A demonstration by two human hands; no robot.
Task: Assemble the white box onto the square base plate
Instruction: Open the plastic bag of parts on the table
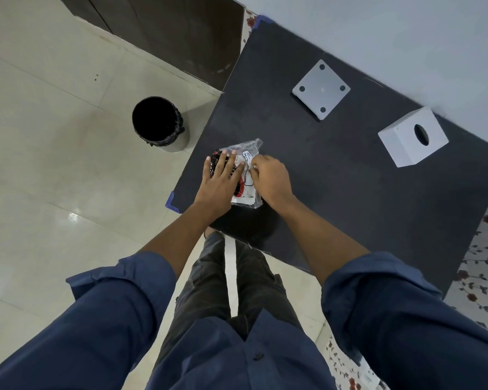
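A white box [413, 137] with a round hole in its top stands at the far right of the dark table [350, 192]. The square base plate [321, 89], white with a dark hole in each corner, lies flat near the back. Both are apart from my hands. At the near left edge lies a clear plastic packet [247, 156] with red, black and white contents. My left hand [219, 182] presses flat on the packet with fingers spread. My right hand [269, 177] pinches the packet's right side with closed fingertips.
A black waste bin [158, 123] stands on the tiled floor left of the table. Blue tape marks the table corners [171, 201]. A dark cabinet [166, 32] is at the back left, a white wall behind the table, a floral cloth [485, 266] at right.
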